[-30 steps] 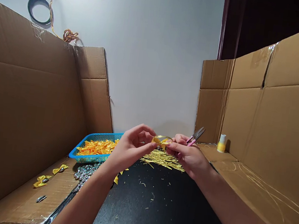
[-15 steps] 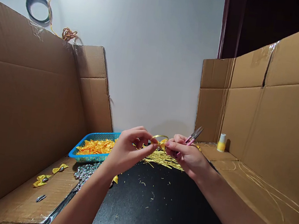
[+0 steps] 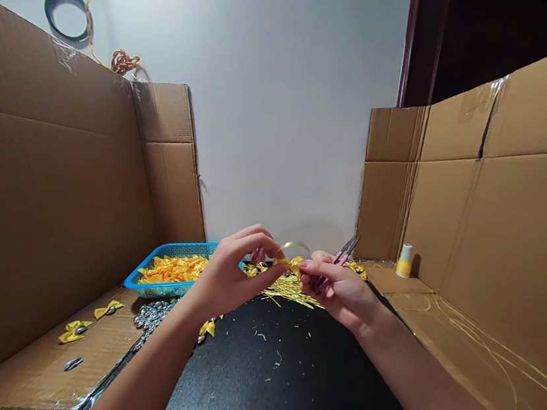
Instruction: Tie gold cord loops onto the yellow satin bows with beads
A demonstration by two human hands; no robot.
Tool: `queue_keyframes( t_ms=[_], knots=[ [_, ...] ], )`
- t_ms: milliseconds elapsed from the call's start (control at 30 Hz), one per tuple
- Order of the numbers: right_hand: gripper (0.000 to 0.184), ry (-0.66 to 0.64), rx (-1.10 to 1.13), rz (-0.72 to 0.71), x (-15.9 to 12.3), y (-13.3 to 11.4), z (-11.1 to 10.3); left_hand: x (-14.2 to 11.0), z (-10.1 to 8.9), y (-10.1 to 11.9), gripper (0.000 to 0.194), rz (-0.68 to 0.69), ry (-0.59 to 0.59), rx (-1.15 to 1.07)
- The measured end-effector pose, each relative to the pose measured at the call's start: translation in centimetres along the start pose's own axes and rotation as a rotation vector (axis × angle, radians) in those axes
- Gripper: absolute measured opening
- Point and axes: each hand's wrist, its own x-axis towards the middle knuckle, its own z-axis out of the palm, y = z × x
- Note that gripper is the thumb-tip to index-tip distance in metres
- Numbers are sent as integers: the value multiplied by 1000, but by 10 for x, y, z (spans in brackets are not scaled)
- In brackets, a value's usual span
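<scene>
Between my hands is a small yellow ribbon bow point(image 3: 295, 265) with a thin gold loop point(image 3: 294, 245) arching above it. My left hand point(image 3: 232, 268) pinches the bow's left end between thumb and fingers. At the other end, thumb and finger of my right hand point(image 3: 349, 294) grip the bow. That same hand also keeps a pair of pink-handled scissors point(image 3: 346, 248) in its palm, blades pointing up. Just beneath lies a pile of gold twist-tie-like strips point(image 3: 293, 292) on the black table point(image 3: 301, 381). A shiny bit shows under the bow, too small to make out.
A blue basket point(image 3: 132, 281) of orange-yellow bows stands left, with silver bead-like pieces point(image 3: 153, 316) before it. Two yellow bows point(image 3: 72, 332) and a silver piece point(image 3: 73, 364) lie on cardboard. At right stands a thread spool point(image 3: 404, 262). Cardboard walls point(image 3: 511, 214) flank both sides.
The gold loop has turned and now arches above the bow, which shows more fully. My right hand and the scissors have shifted slightly left.
</scene>
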Motion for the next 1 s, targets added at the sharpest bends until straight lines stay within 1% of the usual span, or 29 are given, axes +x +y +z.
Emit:
queue_keyframes(
  t_ms=[67, 233, 300, 367, 433, 600, 667, 800, 833, 867, 900, 967, 1000],
  knots=[
    [51, 5, 3, 4, 1, 0, 0, 0, -1, 0, 1, -21, -10, -10],
    [51, -1, 20, 16, 2, 2, 0, 0, -1, 1, 4, -33, -23, -5],
    [51, -6, 19, 17, 2, 3, 0, 0, -1, 2, 5, -69, -33, -41],
    [51, -19, 28, 11, 3, 4, 0, -1, 0, 1, 7, -138, -64, -137],
    [52, -32, 42, -2, 3, 4, 0, 0, 1, -1, 11, -228, -100, -278],
    [55, -32, 24, -37, 3, 4, -1, 0, 3, -2, 21, -521, -148, -567],
    [56, -20, 18, -39, 3, 5, -1, 0, 4, -1, 24, -568, -131, -625],
    [60, -30, -30, -38, 9, 9, -2, -1, 9, 1, 24, -578, -74, -636],
    [61, -26, -64, -62, 11, 10, -3, -1, 10, 1, 22, -579, -57, -629],
    [61, -5, -110, -117, 12, 11, -5, -1, 11, 0, 21, -578, -34, -620],
    [60, 37, -171, -209, 13, 11, -6, 0, 12, 0, 20, -575, -7, -609],
    [55, 135, -347, -459, 11, 10, -9, 0, 13, -1, 19, -566, 55, -583],
    [53, 154, -454, -586, 8, 8, -11, 1, 13, -1, 19, -562, 83, -568]
  ],
)
